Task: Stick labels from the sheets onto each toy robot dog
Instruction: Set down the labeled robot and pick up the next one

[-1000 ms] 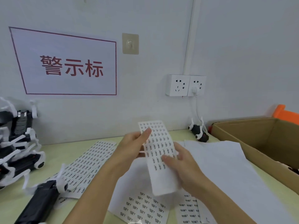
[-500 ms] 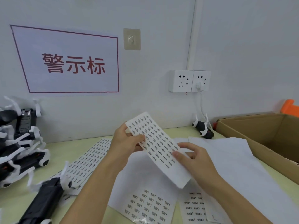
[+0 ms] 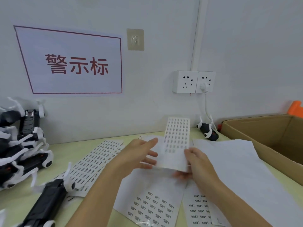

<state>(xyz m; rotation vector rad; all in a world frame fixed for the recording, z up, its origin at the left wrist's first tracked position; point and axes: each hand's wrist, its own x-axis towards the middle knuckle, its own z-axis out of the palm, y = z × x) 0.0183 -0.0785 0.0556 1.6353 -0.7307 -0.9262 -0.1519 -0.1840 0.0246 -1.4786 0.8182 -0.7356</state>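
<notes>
A narrow sheet of small labels [image 3: 176,141] stands upright above the table, its lower part blank. My right hand [image 3: 199,163] grips its lower right edge. My left hand [image 3: 139,155] is beside its left edge with fingers stretched out, blurred, and I cannot tell if it touches the sheet. More label sheets [image 3: 96,159] lie on the table at the left, and others [image 3: 154,207] lie under my arms. Black-and-white toy robot dogs [image 3: 21,154] are piled at the far left. One dog [image 3: 47,205] lies at the near left, another [image 3: 207,130] by the wall.
An open cardboard box [image 3: 255,141] stands at the right, with an orange object [image 3: 295,108] behind it. Plain white paper [image 3: 237,161] covers the table beside the box. A white cable hangs from the wall sockets [image 3: 193,81] down to the far dog.
The label sheet has swung from tilted left to upright and shifted right. My left hand let go of its top and opened; my right hand now grips the lower edge.
</notes>
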